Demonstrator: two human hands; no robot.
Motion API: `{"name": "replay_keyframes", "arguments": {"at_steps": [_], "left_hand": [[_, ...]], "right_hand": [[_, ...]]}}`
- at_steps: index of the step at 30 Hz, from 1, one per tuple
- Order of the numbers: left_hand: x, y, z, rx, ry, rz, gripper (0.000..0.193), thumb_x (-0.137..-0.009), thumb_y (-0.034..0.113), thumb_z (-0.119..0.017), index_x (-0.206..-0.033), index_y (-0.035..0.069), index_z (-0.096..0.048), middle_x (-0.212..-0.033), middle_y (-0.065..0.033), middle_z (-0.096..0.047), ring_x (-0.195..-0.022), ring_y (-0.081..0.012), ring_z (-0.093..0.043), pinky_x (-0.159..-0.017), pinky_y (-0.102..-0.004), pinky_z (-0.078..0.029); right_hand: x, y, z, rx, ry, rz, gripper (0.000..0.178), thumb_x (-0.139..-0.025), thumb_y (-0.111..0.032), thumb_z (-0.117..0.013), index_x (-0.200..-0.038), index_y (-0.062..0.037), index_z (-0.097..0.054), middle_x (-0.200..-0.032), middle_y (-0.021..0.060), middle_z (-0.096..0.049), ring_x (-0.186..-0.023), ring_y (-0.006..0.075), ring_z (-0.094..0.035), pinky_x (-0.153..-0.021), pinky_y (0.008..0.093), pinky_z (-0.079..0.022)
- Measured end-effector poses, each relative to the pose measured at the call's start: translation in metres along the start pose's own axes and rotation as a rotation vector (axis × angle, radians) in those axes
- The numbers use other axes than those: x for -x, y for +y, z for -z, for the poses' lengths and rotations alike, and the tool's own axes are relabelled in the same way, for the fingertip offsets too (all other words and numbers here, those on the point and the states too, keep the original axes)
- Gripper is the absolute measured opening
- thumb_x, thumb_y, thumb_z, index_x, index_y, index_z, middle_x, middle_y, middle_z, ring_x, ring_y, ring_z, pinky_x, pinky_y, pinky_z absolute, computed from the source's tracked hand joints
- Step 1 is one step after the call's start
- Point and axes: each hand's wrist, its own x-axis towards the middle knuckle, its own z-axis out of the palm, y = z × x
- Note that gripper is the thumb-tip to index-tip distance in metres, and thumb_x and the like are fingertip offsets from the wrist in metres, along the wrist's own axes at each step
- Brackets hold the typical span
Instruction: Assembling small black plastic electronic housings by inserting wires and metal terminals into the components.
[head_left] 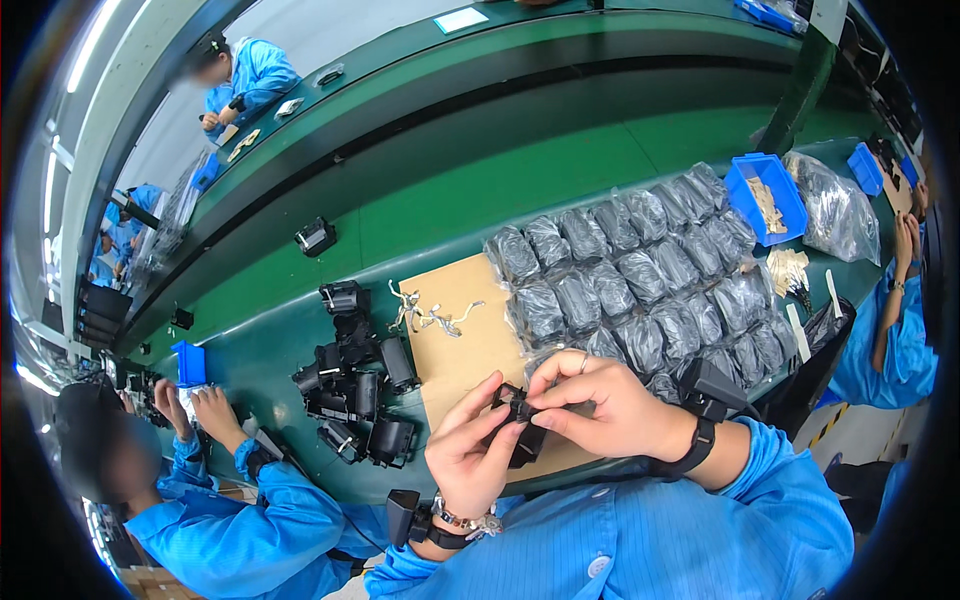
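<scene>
A small black plastic part (514,402) is pinched between my two hands above the near edge of the bench. My left hand (466,455) steadies it from the left with thumb and fingers. On its right side, the thumb and forefinger of my right hand (612,402) press together at its edge. Another black piece (528,447) shows just under the hands; whether it joins the held part I cannot tell. Beneath lies a tan cardboard sheet (455,375) with several whitish cables (432,316). Left of it is a pile of black plastic housings (362,392).
Rows of black items in clear bags (640,275) cover the bench's right side. Beyond are a blue bin (768,205) of tan pieces and a clear plastic bag (836,212). One black housing (316,237) sits on the green strip. Co-workers sit left (240,520), right and across.
</scene>
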Motion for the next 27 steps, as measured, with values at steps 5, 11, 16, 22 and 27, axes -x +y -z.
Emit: {"name": "replay_keyframes", "arguments": {"at_steps": [5, 11, 16, 22, 27], "left_hand": [[0.003, 0.0, 0.003, -0.07, -0.014, -0.059, 0.019, -0.075, -0.011, -0.063, -0.093, -0.006, -0.065, -0.12, -0.0269, -0.053, -0.11, -0.0307, -0.055, -0.093, -0.0384, -0.045], [0.005, 0.007, 0.002, -0.13, -0.034, -0.073, 0.014, -0.072, -0.008, -0.066, -0.086, -0.005, -0.066, -0.113, -0.0254, -0.057, -0.099, -0.0283, -0.06, -0.088, -0.0378, -0.047], [0.007, 0.011, 0.003, -0.135, -0.058, -0.083, 0.014, -0.071, -0.008, -0.067, -0.084, -0.004, -0.066, -0.11, -0.022, -0.058, -0.09, -0.0235, -0.06, -0.083, -0.0341, -0.049], [0.013, 0.012, 0.005, 0.016, -0.143, -0.136, 0.014, -0.072, -0.007, -0.068, -0.085, -0.002, -0.069, -0.108, -0.0185, -0.057, -0.087, -0.0212, -0.061, -0.075, -0.0299, -0.051], [0.016, 0.01, 0.007, 0.221, -0.238, -0.151, 0.018, -0.073, -0.011, -0.066, -0.088, -0.003, -0.069, -0.111, -0.0185, -0.051, -0.096, -0.0261, -0.059, -0.081, -0.0327, -0.051]], "right_hand": [[-0.009, -0.011, 0.014, -0.029, -0.182, -0.082, 0.011, -0.079, -0.004, -0.063, -0.089, -0.0008, -0.066, -0.087, 0.0104, -0.062, -0.084, 0.0225, -0.061, -0.075, 0.0309, -0.048], [-0.011, -0.013, 0.016, 0.081, -0.228, -0.062, 0.01, -0.078, -0.005, -0.064, -0.088, -0.0016, -0.067, -0.088, 0.0116, -0.064, -0.083, 0.0269, -0.062, -0.074, 0.0319, -0.049], [-0.01, -0.013, 0.02, 0.083, -0.296, -0.04, 0.01, -0.078, -0.006, -0.065, -0.087, -0.0023, -0.067, -0.088, 0.0108, -0.064, -0.081, 0.0258, -0.062, -0.072, 0.0317, -0.049], [-0.013, -0.015, 0.022, -0.073, -0.463, 0.037, 0.007, -0.08, -0.007, -0.063, -0.085, -0.0023, -0.065, -0.083, 0.0086, -0.06, -0.078, 0.0252, -0.059, -0.07, 0.0323, -0.047], [-0.014, -0.023, 0.021, -0.03, -0.551, 0.157, 0.004, -0.081, -0.007, -0.06, -0.08, -0.0035, -0.059, -0.077, 0.0071, -0.054, -0.08, 0.0269, -0.052, -0.074, 0.035, -0.042]]}}
